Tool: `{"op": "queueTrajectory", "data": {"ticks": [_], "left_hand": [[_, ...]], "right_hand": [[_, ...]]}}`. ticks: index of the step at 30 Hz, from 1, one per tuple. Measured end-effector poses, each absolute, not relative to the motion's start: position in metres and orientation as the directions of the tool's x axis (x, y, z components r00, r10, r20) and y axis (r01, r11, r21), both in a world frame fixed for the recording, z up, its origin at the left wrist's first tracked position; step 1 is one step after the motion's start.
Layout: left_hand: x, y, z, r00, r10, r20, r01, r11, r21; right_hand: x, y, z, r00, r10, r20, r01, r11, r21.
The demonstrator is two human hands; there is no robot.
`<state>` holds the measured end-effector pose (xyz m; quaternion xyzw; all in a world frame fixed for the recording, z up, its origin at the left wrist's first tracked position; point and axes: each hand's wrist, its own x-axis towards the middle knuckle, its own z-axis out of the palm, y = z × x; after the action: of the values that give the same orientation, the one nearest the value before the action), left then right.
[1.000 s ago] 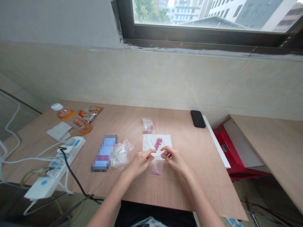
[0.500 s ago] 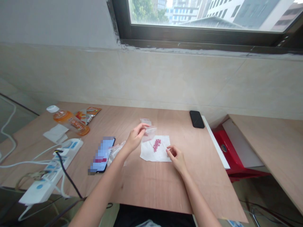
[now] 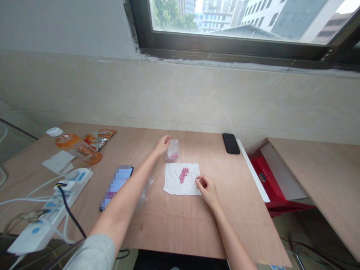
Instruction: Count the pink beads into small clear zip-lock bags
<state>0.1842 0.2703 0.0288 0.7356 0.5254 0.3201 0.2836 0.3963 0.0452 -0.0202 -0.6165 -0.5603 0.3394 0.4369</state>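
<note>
near the table's (image 3: 242,210) far edge, beads (image 3: 174,157) are already held in a clear pouch (image 3: 172,147) beside the left hand (image 3: 162,145), whose grip cannot be told, while loose beads (image 3: 183,174) are left on white paper (image 3: 172,183), its right edge overlapped by the right hand (image 3: 208,190), fingers loosely open.

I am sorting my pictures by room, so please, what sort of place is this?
Perhaps an office or study corner: a desk against a wall, a window above showing buildings, and a power strip on the desk.
</note>
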Motion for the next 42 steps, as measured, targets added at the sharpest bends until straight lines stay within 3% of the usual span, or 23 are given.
{"op": "queueTrajectory", "data": {"ticks": [7, 12, 16, 20, 26, 35, 42], "left_hand": [[0.180, 0.254, 0.033, 0.157, 0.954, 0.255, 0.722, -0.287, 0.629], [0.157, 0.194, 0.035, 0.045, 0.934, 0.356, 0.784, -0.254, 0.567], [0.125, 0.132, 0.030, -0.015, 0.945, 0.326, 0.914, -0.120, 0.389], [0.102, 0.096, 0.026, 0.070, 0.973, 0.218, 0.978, -0.111, 0.179], [0.097, 0.087, 0.018, 0.073, 0.975, 0.210, 0.996, -0.082, 0.033], [0.099, 0.085, 0.018, 0.083, 0.965, 0.247, 0.995, -0.094, 0.032], [0.121, 0.079, 0.028, 0.244, 0.925, 0.293, 0.925, -0.313, 0.216]], "right_hand": [[0.396, 0.046, -0.021, 0.148, 0.987, 0.063, 0.399, -0.002, -0.917], [0.396, 0.045, -0.020, 0.148, 0.987, 0.056, 0.398, -0.008, -0.917], [0.397, 0.044, -0.020, 0.142, 0.989, 0.052, 0.397, -0.009, -0.918], [0.397, 0.044, -0.019, 0.138, 0.988, 0.066, 0.410, 0.003, -0.912], [0.397, 0.044, -0.019, 0.146, 0.986, 0.081, 0.424, 0.011, -0.905], [0.397, 0.043, -0.022, 0.143, 0.986, 0.090, 0.431, 0.019, -0.902], [0.395, 0.044, -0.019, 0.141, 0.985, 0.101, 0.463, 0.024, -0.886]]}}
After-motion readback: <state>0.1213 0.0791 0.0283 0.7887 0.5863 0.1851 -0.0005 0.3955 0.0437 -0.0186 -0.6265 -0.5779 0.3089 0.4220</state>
